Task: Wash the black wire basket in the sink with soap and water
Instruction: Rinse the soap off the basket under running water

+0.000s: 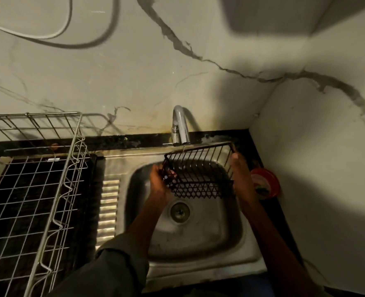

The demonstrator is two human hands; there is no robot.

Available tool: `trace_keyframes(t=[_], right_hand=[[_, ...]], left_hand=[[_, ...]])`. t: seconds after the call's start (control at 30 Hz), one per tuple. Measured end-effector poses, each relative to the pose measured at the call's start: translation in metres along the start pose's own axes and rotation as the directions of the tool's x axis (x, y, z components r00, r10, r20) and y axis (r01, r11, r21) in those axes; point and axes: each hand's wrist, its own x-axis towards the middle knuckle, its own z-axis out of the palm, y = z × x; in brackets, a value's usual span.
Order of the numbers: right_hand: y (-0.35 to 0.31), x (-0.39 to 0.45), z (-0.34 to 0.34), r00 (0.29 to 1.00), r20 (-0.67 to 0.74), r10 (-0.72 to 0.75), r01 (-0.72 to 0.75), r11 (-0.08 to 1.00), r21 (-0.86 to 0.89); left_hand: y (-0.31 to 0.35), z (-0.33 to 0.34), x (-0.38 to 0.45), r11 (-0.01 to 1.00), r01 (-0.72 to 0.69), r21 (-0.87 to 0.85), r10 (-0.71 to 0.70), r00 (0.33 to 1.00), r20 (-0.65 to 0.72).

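Both forearms reach over the sink [200,251]. The left hand [159,181] and right hand [240,174] each grip an end of the black wire basket [198,174]. It is tilted beneath the tap [180,127], lattice wall nearest.

Faucet [180,125] crowds the basket [198,172] from behind; sink [198,232] basin beneath lies open.

Both forearms reach forward; left hand [159,182] fingers curl inward, right hand [240,176] apparently clasps with fingers up.
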Motion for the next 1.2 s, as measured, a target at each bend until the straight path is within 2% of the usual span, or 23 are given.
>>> trace_keyframes(t=[0.07, 0.17, 0.27, 0.37, 0.5, 0.63, 0.7, 0.8, 0.87, 0.9, 0.97, 1.0, 1.07, 1.2], right_hand=[[-0.005, -0.004, -0.008, 0.996, -0.048, 0.081, -0.077, 0.994, 0.077], [-0.003, -0.006, -0.015, 0.983, -0.143, 0.114, -0.109, 0.993, 0.039], [0.003, -0.01, -0.014, 0.982, -0.179, 0.061, -0.05, 0.996, 0.068], [0.006, -0.014, -0.006, 0.985, -0.165, 0.047, -0.035, 0.997, 0.075], [0.008, -0.011, 0.008, 0.99, -0.139, 0.012, -0.009, 1.0, 0.019], [-0.011, -0.022, 0.02, 0.979, -0.083, -0.186, 0.181, 0.981, -0.066], [-0.017, -0.024, 0.032, 0.982, -0.031, -0.187, 0.185, 0.982, -0.039], [-0.018, -0.017, 0.055, 0.999, 0.051, -0.016, 0.01, 0.993, 0.114], [-0.015, -0.008, 0.069, 0.986, 0.109, 0.125, -0.14, 0.979, 0.148], [-0.014, -0.005, 0.074, 0.964, 0.133, 0.231, -0.25, 0.957, 0.148], [-0.01, -0.002, 0.082, 0.859, 0.236, 0.454, -0.497, 0.852, 0.167], [-0.009, -0.004, 0.083, 0.806, 0.299, 0.511, -0.571, 0.804, 0.165], [0.003, -0.003, 0.08, 0.759, 0.397, 0.517, -0.606, 0.784, 0.137], [0.015, -0.01, 0.056, 0.716, 0.483, 0.504, -0.636, 0.756, 0.154]], left_hand=[[0.007, 0.01, 0.0, 1.0, -0.014, -0.026, 0.016, 0.997, 0.08], [0.012, 0.021, -0.001, 0.996, -0.072, -0.048, 0.079, 0.981, 0.179], [0.013, 0.015, 0.009, 0.99, -0.131, 0.057, 0.122, 0.982, 0.147], [0.024, 0.005, 0.012, 0.972, -0.099, 0.213, 0.075, 0.99, 0.116], [0.037, -0.01, 0.0, 0.966, -0.103, 0.236, 0.096, 0.995, 0.037], [0.051, -0.032, -0.01, 0.967, -0.092, 0.238, 0.1, 0.995, -0.023], [0.059, -0.041, -0.02, 0.966, -0.141, 0.215, 0.158, 0.985, -0.066], [0.069, -0.059, -0.032, 0.943, -0.302, 0.14, 0.317, 0.943, -0.101], [0.075, -0.066, -0.044, 0.905, -0.388, 0.173, 0.41, 0.905, -0.116], [0.078, -0.068, -0.05, 0.877, -0.428, 0.218, 0.458, 0.883, -0.107], [0.083, -0.075, -0.059, 0.8, -0.506, 0.323, 0.553, 0.83, -0.069], [0.084, -0.079, -0.064, 0.763, -0.531, 0.368, 0.585, 0.81, -0.045], [0.083, -0.091, -0.068, 0.712, -0.57, 0.41, 0.619, 0.785, 0.018], [0.071, -0.105, -0.081, 0.64, -0.614, 0.462, 0.643, 0.757, 0.116]])
